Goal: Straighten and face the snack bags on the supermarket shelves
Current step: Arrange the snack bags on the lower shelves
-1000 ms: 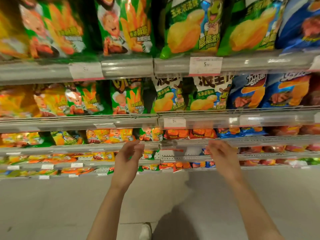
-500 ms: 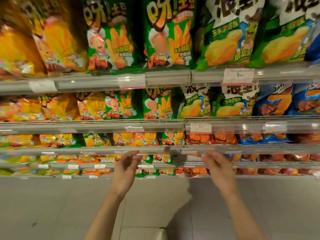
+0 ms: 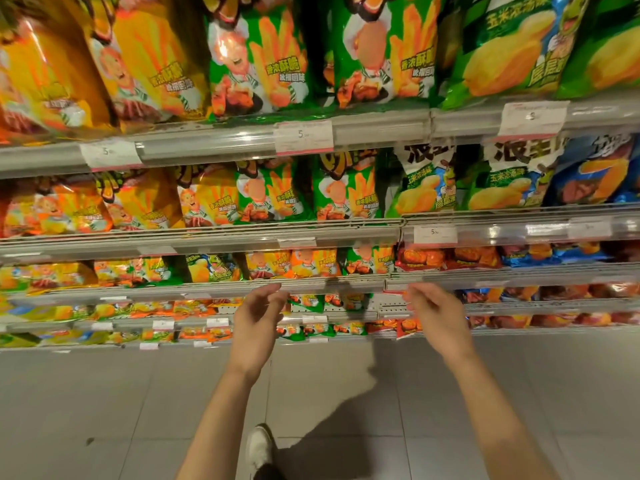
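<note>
Several grey shelves (image 3: pixel 214 145) carry upright snack bags. Green fry bags (image 3: pixel 258 60) and yellow fry bags (image 3: pixel 145 64) fill the top row, green corn-crisp bags (image 3: pixel 509 53) stand to their right. The second row repeats them, with blue bags (image 3: pixel 595 174) at the right. Red bags (image 3: pixel 420 259) sit on the third shelf. My left hand (image 3: pixel 258 323) hovers in front of the third shelf's rail (image 3: pixel 207 289), fingers apart and empty. My right hand (image 3: pixel 433 313) hangs level with it further right, loosely curled, holding nothing.
Price tags (image 3: pixel 304 136) hang on the shelf rails. Lower shelves hold small orange and green packets (image 3: pixel 311 301). Grey tiled floor (image 3: pixel 104 410) spreads below, with my white shoe (image 3: pixel 259 448) between my forearms.
The view has swung left and closer to the shelves, so the bags look larger. Both hands stay raised at the third shelf, still empty.
</note>
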Demonstrator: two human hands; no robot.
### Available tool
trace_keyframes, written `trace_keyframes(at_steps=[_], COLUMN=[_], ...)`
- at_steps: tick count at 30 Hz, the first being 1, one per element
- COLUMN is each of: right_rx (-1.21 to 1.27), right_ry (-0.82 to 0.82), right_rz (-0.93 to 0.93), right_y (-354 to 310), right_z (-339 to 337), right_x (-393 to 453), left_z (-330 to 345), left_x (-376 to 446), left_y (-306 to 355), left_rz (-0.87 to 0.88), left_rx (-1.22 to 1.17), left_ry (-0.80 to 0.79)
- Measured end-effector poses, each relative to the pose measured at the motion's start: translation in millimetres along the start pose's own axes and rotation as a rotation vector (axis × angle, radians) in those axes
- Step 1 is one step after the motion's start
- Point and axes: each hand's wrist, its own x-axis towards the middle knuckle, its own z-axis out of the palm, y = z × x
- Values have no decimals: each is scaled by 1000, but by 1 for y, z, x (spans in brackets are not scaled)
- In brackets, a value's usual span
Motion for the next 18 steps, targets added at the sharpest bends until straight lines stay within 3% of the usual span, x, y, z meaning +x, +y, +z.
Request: trace_keyframes(at_steps=[4,8,13,18], right_rx=[-147,-201,-68,-225], right_ry=[21,166,70,59], right_rz=[-14,-86,76,3], right_y=[-3,2,17,44], right_z=[44,100,155,179], right_x=[1,3,26,60], left_z=[-33,-66,-96,-98], left_x=[34,79,124,157], left_y=[-11,-22,-40,-79], left_rz=[18,19,55,164], left_rx=[39,61,117,159], left_ry=[-41,-120,-150,-142])
